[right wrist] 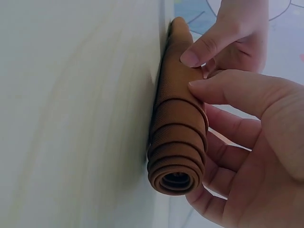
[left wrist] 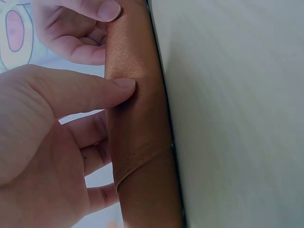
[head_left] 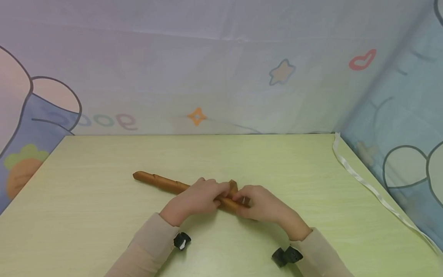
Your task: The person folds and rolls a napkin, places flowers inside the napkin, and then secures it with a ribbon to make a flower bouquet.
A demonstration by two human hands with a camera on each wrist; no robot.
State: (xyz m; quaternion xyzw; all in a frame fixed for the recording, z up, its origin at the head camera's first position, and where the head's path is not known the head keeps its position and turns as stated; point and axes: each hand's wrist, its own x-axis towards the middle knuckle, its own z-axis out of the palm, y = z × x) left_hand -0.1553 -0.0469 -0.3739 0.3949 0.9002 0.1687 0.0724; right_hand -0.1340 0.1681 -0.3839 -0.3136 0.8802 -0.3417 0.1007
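Note:
A long, thin roll of brown, satiny cloth (head_left: pixel 160 182) lies slantwise on the table, its far end to the left. My left hand (head_left: pixel 202 196) pinches the roll around its middle, thumb on the near side and fingers behind. Close beside it, my right hand (head_left: pixel 263 202) grips the right part of the roll between thumb and fingers. A small flap of the cloth (head_left: pixel 233 187) sticks up between the two hands. In the right wrist view, the spiral-wound end of the cloth roll (right wrist: pixel 178 161) shows several layers round a small hole.
The pale wood-grain table (head_left: pixel 104 231) reaches back to a printed cloth backdrop (head_left: pixel 166 77). Along the table's right edge runs a white ribbon (head_left: pixel 367 184). Black wrist cameras (head_left: pixel 286 256) are worn at the sleeve cuffs.

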